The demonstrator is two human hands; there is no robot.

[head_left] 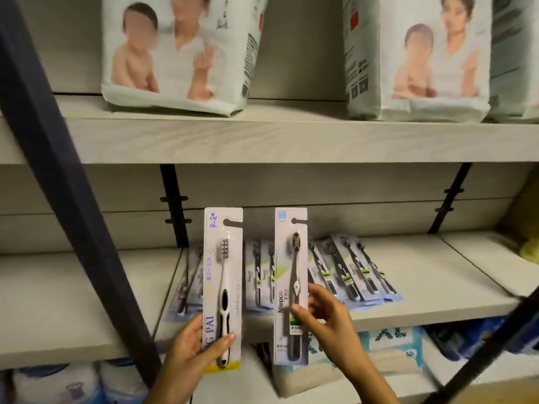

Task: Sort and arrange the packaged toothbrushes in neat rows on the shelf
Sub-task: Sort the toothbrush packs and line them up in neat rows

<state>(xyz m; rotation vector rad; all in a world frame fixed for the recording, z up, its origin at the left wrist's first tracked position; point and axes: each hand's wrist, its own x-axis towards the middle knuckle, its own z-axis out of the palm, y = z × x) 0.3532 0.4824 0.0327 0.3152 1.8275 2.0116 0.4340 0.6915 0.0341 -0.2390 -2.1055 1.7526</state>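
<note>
Head view: left hand (192, 342) is gripping the white-brush pack (223, 287); right hand (323, 319) is pinching the black-brush pack (291, 287), both upright before the shelf (408, 313). Match the black-brush pack to the Niepoti row (335, 272), edges aligned.

Held packs cover part of the shelf row, and the frame edges cut off more.
The white toothbrush pack (223, 287) and the dark toothbrush pack (291, 281) hide the middle of the row of toothbrush packs (347, 272) lying on the shelf (431, 287), so their count cannot be told. The left hand (191, 342) covers the start of the white pack's lettering. Fingers of the right hand (325, 316) go behind the dark pack, out of sight. Small print on both is unreadable. The printed bags (180, 71) above are cut by the top edge, and the soft packs (390, 348) below are blurred.
</note>
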